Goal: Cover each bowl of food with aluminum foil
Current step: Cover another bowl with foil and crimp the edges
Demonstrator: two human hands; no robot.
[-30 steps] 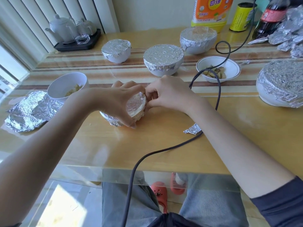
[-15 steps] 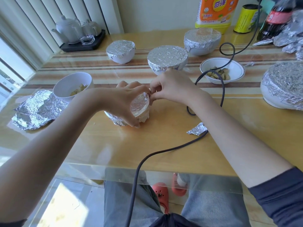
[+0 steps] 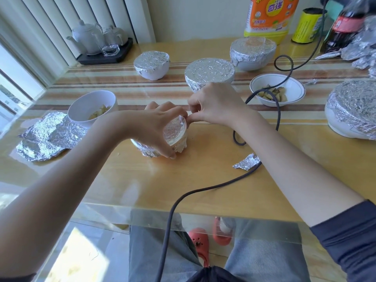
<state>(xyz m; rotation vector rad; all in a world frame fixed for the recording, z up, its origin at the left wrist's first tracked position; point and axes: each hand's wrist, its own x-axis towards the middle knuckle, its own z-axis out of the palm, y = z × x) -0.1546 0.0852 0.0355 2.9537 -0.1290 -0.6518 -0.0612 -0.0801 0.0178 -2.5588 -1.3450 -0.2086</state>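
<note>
Centrally, a small bowl (image 3: 160, 139) wrapped in foil (image 3: 175, 131) sits on the worktop (image 3: 203, 180), tilted toward the right; the left hand (image 3: 151, 129) curls over its top and near side, gripping it; the right hand (image 3: 213, 104) pinches the foil edge at the bowl's far right rim, fingertips meeting the left thumb; against half a second ago both hands keep the same hold, the right hand sitting slightly higher on the rim; an open bowl (image 3: 91, 106) with food stands left beside a loose foil sheet (image 3: 50, 135); another open bowl (image 3: 277, 90) lies right; four covered bowls (image 3: 209, 72) stand beyond; a foil scrap (image 3: 247, 162) touches the cable (image 3: 203, 190).
</note>
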